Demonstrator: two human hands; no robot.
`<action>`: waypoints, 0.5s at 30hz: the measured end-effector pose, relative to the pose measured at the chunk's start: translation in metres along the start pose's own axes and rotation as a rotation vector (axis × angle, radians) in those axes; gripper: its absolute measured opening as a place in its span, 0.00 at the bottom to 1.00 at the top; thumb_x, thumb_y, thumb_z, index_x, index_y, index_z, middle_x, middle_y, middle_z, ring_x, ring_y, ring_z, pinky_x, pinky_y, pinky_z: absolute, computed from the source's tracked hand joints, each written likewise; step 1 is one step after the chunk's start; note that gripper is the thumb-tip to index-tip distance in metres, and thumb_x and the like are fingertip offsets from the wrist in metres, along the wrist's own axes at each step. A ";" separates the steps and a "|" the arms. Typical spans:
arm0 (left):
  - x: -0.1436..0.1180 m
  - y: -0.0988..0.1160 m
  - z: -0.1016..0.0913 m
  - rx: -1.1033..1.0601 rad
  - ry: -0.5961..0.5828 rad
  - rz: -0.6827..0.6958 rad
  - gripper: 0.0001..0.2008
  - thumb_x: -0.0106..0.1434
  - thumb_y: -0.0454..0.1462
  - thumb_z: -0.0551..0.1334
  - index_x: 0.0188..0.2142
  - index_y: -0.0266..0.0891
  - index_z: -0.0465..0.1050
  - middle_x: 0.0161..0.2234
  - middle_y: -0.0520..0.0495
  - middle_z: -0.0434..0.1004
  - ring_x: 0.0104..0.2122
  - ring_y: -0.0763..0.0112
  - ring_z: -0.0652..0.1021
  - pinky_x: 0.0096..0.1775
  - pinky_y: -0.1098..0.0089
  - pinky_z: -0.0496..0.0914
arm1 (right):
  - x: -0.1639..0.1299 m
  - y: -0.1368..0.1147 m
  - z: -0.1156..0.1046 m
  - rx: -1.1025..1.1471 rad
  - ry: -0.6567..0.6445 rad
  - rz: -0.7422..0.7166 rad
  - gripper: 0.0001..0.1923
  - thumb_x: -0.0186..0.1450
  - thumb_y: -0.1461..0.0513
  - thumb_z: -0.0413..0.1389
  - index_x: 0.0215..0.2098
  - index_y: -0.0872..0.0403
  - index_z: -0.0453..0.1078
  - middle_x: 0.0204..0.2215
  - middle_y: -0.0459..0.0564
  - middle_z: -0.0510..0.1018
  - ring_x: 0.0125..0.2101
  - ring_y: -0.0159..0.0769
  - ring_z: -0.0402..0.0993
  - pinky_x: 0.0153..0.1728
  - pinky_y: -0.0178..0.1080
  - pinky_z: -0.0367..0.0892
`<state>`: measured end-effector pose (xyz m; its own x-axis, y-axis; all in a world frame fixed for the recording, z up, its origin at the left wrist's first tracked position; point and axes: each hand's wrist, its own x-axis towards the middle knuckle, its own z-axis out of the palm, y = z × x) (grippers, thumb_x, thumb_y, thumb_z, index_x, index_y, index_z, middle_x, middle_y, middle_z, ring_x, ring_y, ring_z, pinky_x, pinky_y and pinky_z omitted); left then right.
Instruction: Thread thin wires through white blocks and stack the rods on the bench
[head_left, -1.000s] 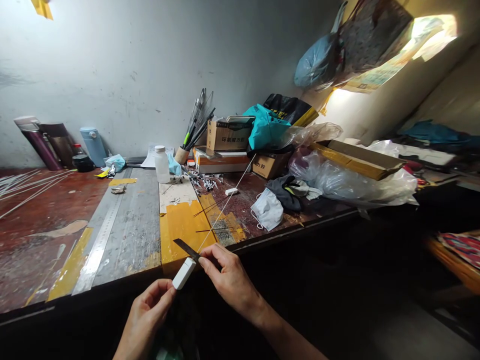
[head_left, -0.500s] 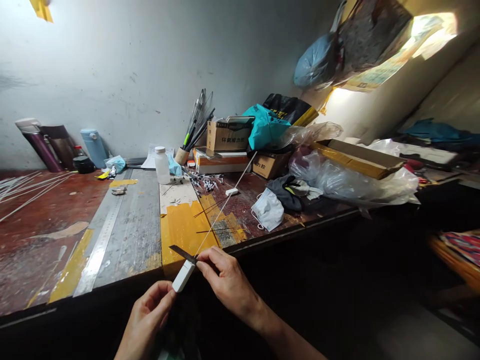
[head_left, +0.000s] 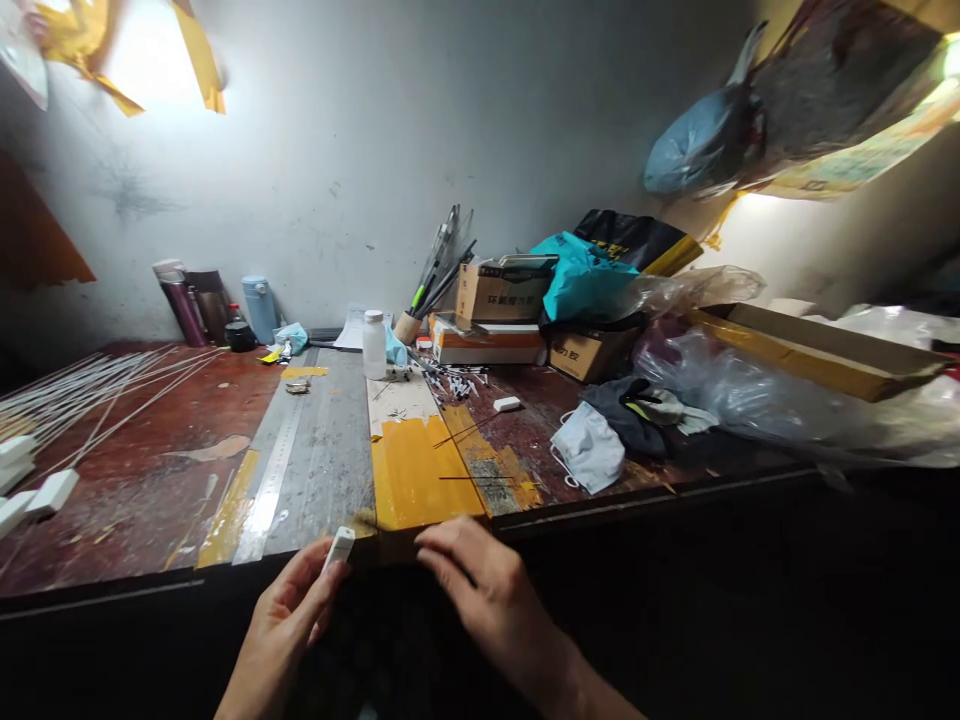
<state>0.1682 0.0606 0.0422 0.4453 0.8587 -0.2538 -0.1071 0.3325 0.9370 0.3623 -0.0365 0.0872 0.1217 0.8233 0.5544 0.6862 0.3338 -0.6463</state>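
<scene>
My left hand [head_left: 292,610] pinches a small white rectangular block [head_left: 341,546] between thumb and fingers, just in front of the bench edge. The block is tilted, and its upper end shows a small dark spot. To the right of it, apart from the block, is my right hand [head_left: 487,585], slightly blurred. Its thumb and forefinger are drawn together; what they hold, if anything, is not clear. A faint brown smear lies between the hands. Behind them, yellow tape [head_left: 420,475] covers part of the bench, with thin dark sticks [head_left: 469,479] on it.
White blocks [head_left: 56,492] and long thin rods [head_left: 97,385] lie at the left. A metal ruler [head_left: 274,490] runs along a grey board [head_left: 326,450]. Behind stand a white bottle [head_left: 373,345] and cartons [head_left: 499,290]. A face mask [head_left: 589,447] and another white block [head_left: 507,404] lie right.
The view has turned left. My right hand has moved away from the white block. The dark flat strip and the thin rod at the block no longer show clearly.
</scene>
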 end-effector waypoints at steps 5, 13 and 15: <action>-0.004 0.007 -0.023 0.040 0.080 0.035 0.28 0.48 0.52 0.72 0.47 0.44 0.75 0.37 0.51 0.76 0.30 0.74 0.71 0.26 0.82 0.64 | 0.067 0.020 0.006 -0.157 -0.102 0.167 0.08 0.66 0.63 0.53 0.37 0.53 0.75 0.34 0.49 0.79 0.36 0.37 0.74 0.39 0.36 0.66; -0.004 -0.002 -0.056 -0.016 0.178 0.072 0.29 0.49 0.53 0.70 0.46 0.40 0.72 0.23 0.56 0.69 0.16 0.82 0.61 0.18 0.82 0.58 | 0.132 0.052 0.033 -0.234 -0.345 0.133 0.12 0.66 0.65 0.51 0.34 0.55 0.78 0.31 0.48 0.81 0.32 0.34 0.74 0.34 0.32 0.63; -0.007 0.001 -0.061 -0.061 0.231 0.031 0.30 0.46 0.53 0.72 0.45 0.42 0.73 0.26 0.53 0.74 0.20 0.77 0.68 0.21 0.80 0.64 | 0.135 0.056 0.037 -0.260 -0.379 0.123 0.12 0.66 0.65 0.51 0.34 0.55 0.78 0.30 0.48 0.81 0.32 0.34 0.74 0.33 0.32 0.63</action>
<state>0.1111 0.0788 0.0306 0.2267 0.9329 -0.2797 -0.1738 0.3213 0.9309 0.3908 0.1105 0.1063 -0.0241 0.9752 0.2200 0.8456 0.1372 -0.5158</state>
